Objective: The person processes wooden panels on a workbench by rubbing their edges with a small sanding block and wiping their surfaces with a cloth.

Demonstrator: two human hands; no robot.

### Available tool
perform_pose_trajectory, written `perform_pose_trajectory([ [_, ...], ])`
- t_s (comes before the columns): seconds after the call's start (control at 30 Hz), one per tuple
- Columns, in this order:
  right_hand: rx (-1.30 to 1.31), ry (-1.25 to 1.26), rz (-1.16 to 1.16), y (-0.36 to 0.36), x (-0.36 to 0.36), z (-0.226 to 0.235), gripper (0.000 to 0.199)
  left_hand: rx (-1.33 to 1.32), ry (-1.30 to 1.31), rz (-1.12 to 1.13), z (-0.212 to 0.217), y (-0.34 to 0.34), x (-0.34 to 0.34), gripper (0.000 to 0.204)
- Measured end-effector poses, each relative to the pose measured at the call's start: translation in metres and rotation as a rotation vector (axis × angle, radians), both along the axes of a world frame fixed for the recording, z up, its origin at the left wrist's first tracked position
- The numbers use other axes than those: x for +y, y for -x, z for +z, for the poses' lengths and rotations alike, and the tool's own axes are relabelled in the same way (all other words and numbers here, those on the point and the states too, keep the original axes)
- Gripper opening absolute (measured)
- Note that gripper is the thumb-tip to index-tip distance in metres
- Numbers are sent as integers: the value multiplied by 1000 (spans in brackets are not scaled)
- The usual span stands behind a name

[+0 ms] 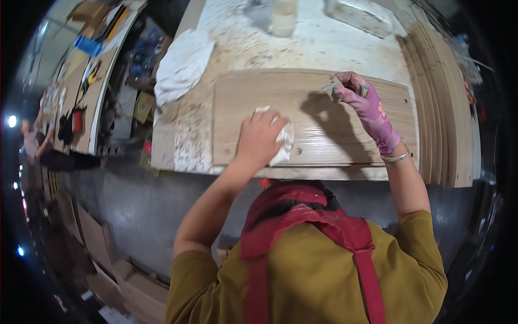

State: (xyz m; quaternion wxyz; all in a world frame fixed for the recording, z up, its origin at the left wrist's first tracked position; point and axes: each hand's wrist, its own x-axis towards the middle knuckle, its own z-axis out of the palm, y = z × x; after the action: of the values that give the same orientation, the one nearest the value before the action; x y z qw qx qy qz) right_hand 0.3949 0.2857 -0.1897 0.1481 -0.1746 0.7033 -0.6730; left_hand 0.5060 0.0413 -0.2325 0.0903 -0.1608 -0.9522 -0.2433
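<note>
A light wood-grain panel with small round holes near its corners lies flat on the worktable, close to the front edge. My bare left hand presses a crumpled white cloth onto the panel's left half, fingers closed around it. Over the right half, my right hand, in a pink patterned glove, is raised off the surface. Its bare-looking fingertips pinch a small greyish flat piece, perhaps a scraper blade; its exact kind is unclear. The hand's shadow falls on the panel beneath.
Several similar panels are stacked at the right. A white cloth lies at the table's left edge. Beyond the panel stand a cloudy container and a clear plastic tray. Another bench with tools, and a person, are far left.
</note>
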Motion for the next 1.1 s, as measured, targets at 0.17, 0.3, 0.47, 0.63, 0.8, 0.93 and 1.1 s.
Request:
perform_pose_trajectory([
  [0.17,589,-458,101,-78,-80,24,35,67,89,185,-4,31,-93,39],
  [0.3,801,-527,349,-130,-138,9,25,158,143,40,-9,41,-110,37],
  [0.47,948,-610,389,-146,-190,-5,40,178,147,82,-13,39,-103,37],
  [0.63,909,-691,380,-149,-181,-13,30,184,137,61,-17,39,-107,36],
  [0.8,971,-750,244,-146,-147,-16,22,181,132,58,-17,38,-108,37],
  [0.93,883,-722,353,-159,-197,-12,24,162,111,42,-15,42,-104,36],
  [1.1,880,-768,252,-164,-170,-17,23,170,121,47,-20,40,-110,35],
])
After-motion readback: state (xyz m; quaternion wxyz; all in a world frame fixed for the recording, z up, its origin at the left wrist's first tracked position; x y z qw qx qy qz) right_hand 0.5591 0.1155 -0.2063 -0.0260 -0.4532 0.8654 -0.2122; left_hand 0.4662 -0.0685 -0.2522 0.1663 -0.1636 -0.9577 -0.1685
